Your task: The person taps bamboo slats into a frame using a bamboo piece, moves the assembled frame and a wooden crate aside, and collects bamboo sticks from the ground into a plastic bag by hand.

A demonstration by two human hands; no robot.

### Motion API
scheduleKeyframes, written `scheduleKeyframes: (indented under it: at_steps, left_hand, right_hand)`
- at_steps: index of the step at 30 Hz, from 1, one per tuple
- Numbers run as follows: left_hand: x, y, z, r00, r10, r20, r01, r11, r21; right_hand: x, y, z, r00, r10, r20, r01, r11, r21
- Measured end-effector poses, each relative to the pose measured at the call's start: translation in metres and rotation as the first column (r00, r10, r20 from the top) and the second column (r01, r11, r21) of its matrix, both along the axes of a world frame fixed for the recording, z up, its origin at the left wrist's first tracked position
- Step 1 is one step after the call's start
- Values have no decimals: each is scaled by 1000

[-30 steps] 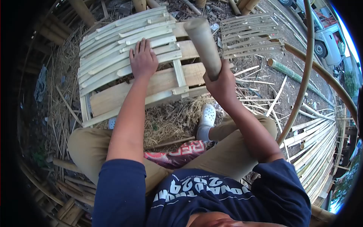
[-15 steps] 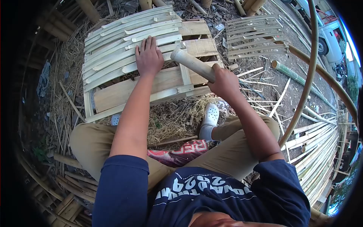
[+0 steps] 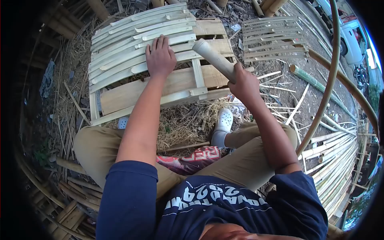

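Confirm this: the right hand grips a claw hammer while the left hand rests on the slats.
Not a claw hammer: the head view shows the right hand gripping a thick, round rod. The left hand does rest on the slats.

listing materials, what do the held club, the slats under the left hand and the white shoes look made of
Club: probably bamboo or wood, smooth and tan, with a ringed end. Slats: likely split bamboo, pale and apparently unpainted, with node-like bumps. White shoes: likely moulded foam or rubber, with round holes.
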State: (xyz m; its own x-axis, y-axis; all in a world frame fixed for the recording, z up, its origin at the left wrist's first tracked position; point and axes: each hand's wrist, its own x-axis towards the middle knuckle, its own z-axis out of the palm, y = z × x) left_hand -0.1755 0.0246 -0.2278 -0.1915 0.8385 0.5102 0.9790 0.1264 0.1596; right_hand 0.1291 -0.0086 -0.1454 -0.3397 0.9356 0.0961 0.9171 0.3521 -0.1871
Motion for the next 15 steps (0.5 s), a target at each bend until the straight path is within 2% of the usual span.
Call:
scheduleKeyframes:
  at_steps: [2, 5, 8, 10, 12, 14, 15]
  left_hand:
    - [1, 1, -2, 1000, 7, -12, -7, 1000, 5]
    - [-2, 3, -5, 1000, 15, -7, -15, 1000, 15]
    - [-1, 3, -5, 1000, 16, 0, -16, 1000, 8]
    - [-1, 4, -5, 1000, 16, 3, -16, 1000, 10]
    - [-3, 4, -8, 1000, 17, 6, -17, 1000, 14]
    - [0, -7, -7, 1000, 7, 19, -7, 1000, 4]
    - [1, -2, 0, 1000, -12, 14, 12, 1000, 21]
  right_hand:
    - [0, 1, 4, 999, 8, 46, -8, 1000, -4]
    - [-3, 0, 5, 998, 64, -1, -64, 996, 60]
    - [-3, 3, 3, 995, 79, 64, -76, 996, -40]
    - [-12, -12, 34, 984, 139, -114, -109, 965, 237]
    - [-24, -24, 51, 941, 212, -263, -68, 882, 467]
    - [-15, -13, 8, 998, 61, 5, -61, 994, 92]
    - [-9, -6, -16, 989, 12, 148, 0, 997, -77]
